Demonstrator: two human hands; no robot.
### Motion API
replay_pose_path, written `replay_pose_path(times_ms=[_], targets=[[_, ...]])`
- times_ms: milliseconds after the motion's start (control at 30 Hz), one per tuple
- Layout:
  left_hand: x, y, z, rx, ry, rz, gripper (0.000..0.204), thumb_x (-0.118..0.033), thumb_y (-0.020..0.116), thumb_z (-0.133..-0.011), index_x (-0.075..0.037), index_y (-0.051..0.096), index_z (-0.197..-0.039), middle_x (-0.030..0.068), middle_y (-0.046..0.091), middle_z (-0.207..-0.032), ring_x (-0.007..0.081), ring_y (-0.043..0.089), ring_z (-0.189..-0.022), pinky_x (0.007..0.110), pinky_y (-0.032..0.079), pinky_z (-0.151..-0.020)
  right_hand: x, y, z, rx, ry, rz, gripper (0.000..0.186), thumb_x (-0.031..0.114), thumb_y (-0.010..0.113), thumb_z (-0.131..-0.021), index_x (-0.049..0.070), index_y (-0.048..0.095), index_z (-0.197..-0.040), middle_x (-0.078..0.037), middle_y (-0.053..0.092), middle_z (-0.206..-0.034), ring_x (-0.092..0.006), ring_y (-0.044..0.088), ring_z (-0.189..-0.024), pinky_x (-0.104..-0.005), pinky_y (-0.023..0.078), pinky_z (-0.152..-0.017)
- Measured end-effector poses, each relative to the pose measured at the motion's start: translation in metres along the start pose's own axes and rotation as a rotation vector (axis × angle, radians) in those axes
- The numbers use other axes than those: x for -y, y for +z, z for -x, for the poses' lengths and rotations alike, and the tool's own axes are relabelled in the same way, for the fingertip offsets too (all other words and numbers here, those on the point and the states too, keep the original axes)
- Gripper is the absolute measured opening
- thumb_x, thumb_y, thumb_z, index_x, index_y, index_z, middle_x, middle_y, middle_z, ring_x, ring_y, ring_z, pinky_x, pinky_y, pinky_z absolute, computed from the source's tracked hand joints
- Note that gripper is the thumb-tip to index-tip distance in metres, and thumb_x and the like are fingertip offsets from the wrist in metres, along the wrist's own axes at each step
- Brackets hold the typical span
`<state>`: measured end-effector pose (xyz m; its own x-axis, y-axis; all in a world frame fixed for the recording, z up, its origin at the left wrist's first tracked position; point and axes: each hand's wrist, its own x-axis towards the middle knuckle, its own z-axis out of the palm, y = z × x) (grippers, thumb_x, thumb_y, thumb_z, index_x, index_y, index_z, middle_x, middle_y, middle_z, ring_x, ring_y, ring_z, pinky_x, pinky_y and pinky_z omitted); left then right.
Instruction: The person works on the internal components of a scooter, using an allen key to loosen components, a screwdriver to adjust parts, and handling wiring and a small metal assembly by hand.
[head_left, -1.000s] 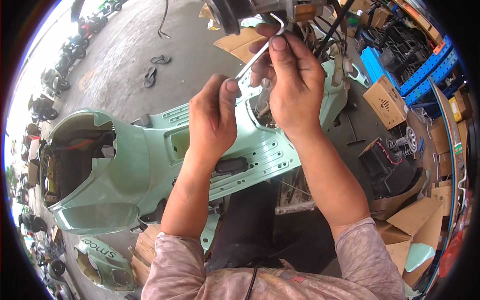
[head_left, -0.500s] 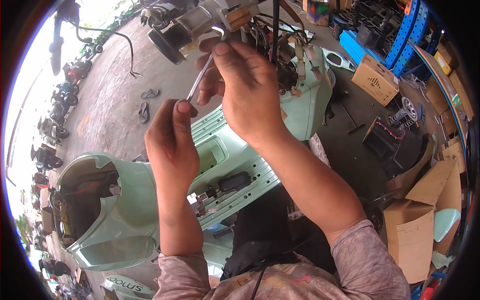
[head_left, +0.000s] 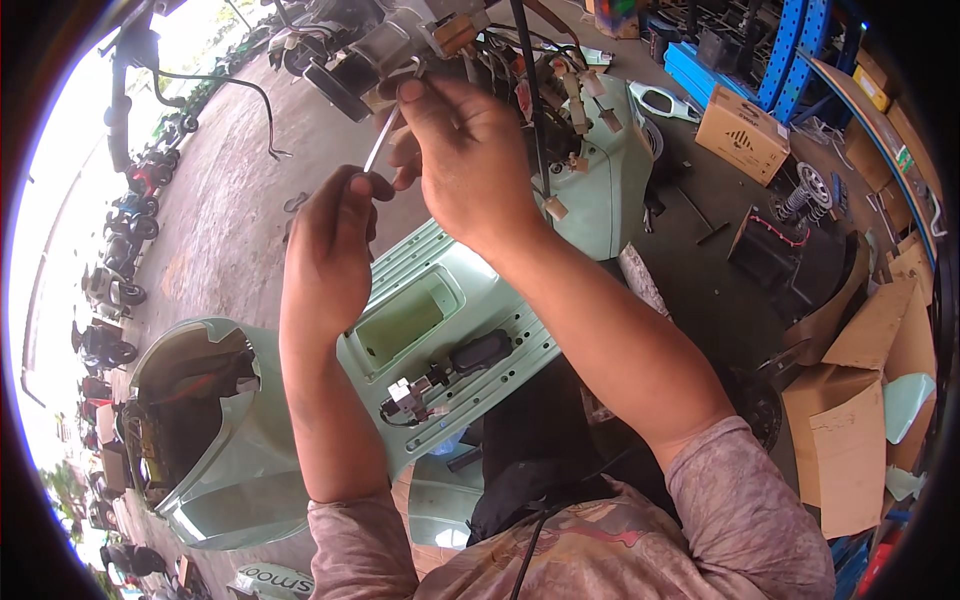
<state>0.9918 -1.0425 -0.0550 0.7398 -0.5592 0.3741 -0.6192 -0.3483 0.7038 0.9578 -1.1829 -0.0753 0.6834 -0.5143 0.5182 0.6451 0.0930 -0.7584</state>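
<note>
A slim silver hex key (head_left: 381,145) slants between my two hands, its bent short end at the top. My left hand (head_left: 330,240) is closed, pinching the lower end between thumb and fingers. My right hand (head_left: 472,165) is closed on the upper part, thumb just below the bend, with its other fingers curled behind. Right beyond the bend is a metal handlebar assembly (head_left: 395,42) with a dark round part; whether the key touches it is hard to tell. Below my hands lies a light green scooter body (head_left: 480,285) with a recessed compartment.
Loose wires with connectors (head_left: 575,100) hang beside my right hand. A switch with a cable (head_left: 405,400) lies on the footboard. To the right are a closed carton (head_left: 742,135), a spring shock absorber (head_left: 803,195) and an open carton (head_left: 845,440). Scooters (head_left: 105,285) line the left side.
Both hands, with the hex key, sit slightly further left and higher in the picture. The key's bent end is now closer to the handlebar assembly. The whole view has shifted a little.
</note>
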Motion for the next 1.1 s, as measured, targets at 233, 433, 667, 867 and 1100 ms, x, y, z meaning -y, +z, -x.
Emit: replay_pose_path(times_ms=[233, 433, 667, 867, 1100], targets=[[-0.003, -0.006, -0.019, 0.173, 0.127, -0.031, 0.036, -0.028, 0.042, -0.101, 0.001, 0.056, -0.086, 0.0095, 0.048, -0.069, 0.0196, 0.045, -0.064, 0.032, 0.039, -0.063, 0.043, -0.066, -0.006, -0.173, -0.670, 0.580, 0.021, 0.017, 0.061, -0.094, 0.002, 0.060, -0.108, -0.005, 0.065, -0.091, -0.0126, 0.059, -0.072, -0.0285, 0.048, -0.065], [-0.002, 0.017, -0.038, 0.175, 0.031, 0.197, 0.046, -0.040, 0.043, -0.102, -0.002, 0.050, -0.077, 0.0018, 0.042, -0.060, 0.0108, 0.038, -0.054, 0.028, 0.031, -0.051, 0.064, -0.049, -0.087, 0.264, -0.677, 0.551, 0.060, 0.047, 0.043, -0.099, -0.005, 0.054, -0.127, -0.021, 0.059, -0.123, -0.0310, 0.051, -0.124, -0.0373, 0.036, -0.106], [0.014, 0.036, -0.036, 0.056, 0.159, 0.397, 0.045, -0.045, 0.045, -0.101, -0.005, 0.053, -0.084, -0.0039, 0.040, -0.056, 0.0050, 0.034, -0.045, 0.023, 0.023, -0.042, 0.060, -0.039, -0.101, 0.300, -0.610, 0.675, 0.042, 0.023, 0.040, -0.094, -0.006, 0.064, -0.113, -0.021, 0.060, -0.126, -0.0315, 0.052, -0.122, -0.0375, 0.036, -0.106], [0.018, 0.042, -0.038, -0.006, 0.255, 0.359, 0.047, -0.045, 0.044, -0.101, -0.003, 0.054, -0.082, -0.0033, 0.043, -0.055, 0.0050, 0.037, -0.046, 0.024, 0.025, -0.044, 0.055, -0.036, -0.100, 0.155, -0.517, 0.650, 0.039, 0.022, 0.043, -0.091, -0.003, 0.068, -0.108, -0.016, 0.066, -0.110, -0.0252, 0.060, -0.106, -0.0343, 0.042, -0.096], [0.019, 0.048, -0.038, -0.086, 0.348, 0.326, 0.049, -0.044, 0.044, -0.101, -0.002, 0.056, -0.079, 0.0004, 0.047, -0.057, 0.0081, 0.042, -0.054, 0.027, 0.033, -0.051, 0.054, -0.038, -0.100, 0.168, -0.489, 0.675, 0.042, 0.027, 0.042, -0.092, -0.001, 0.067, -0.112, -0.011, 0.066, -0.109, -0.0218, 0.059, -0.101, -0.0318, 0.042, -0.094]])
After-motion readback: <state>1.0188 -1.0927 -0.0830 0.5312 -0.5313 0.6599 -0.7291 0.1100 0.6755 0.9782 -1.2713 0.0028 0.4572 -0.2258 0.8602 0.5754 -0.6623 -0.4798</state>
